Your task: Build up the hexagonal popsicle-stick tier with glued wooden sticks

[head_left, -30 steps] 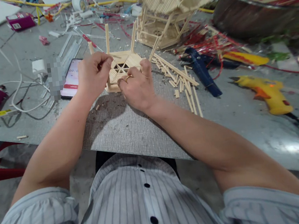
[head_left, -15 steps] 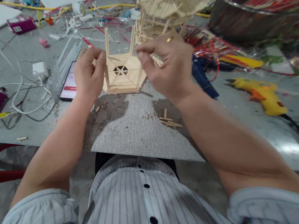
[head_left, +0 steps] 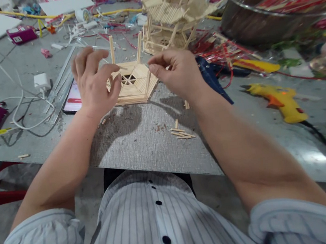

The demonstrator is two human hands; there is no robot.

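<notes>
A small hexagonal model of wooden sticks point(head_left: 134, 84) sits on a grey textured mat point(head_left: 150, 139), with upright sticks rising from its corners. My left hand point(head_left: 94, 81) is at the model's left side, thumb and forefinger pinched on a thin stick that reaches over the top, the other fingers raised. My right hand point(head_left: 177, 72) hovers at the model's right side, its fingers curled in a pinch; what it holds is too small to make out. A few short loose sticks point(head_left: 182, 133) lie on the mat under my right forearm.
A larger stick-built structure point(head_left: 173, 14) stands behind the model. A yellow glue gun point(head_left: 279, 100) and a dark blue glue gun point(head_left: 212, 78) lie to the right, below a big metal bowl point(head_left: 271, 9). A phone point(head_left: 73, 101), a white charger and cables point(head_left: 30, 102) lie left.
My right hand has come down from above to the model's right edge. My left hand has lifted its outer fingers while keeping its pinch. The view has tilted slightly downward.
</notes>
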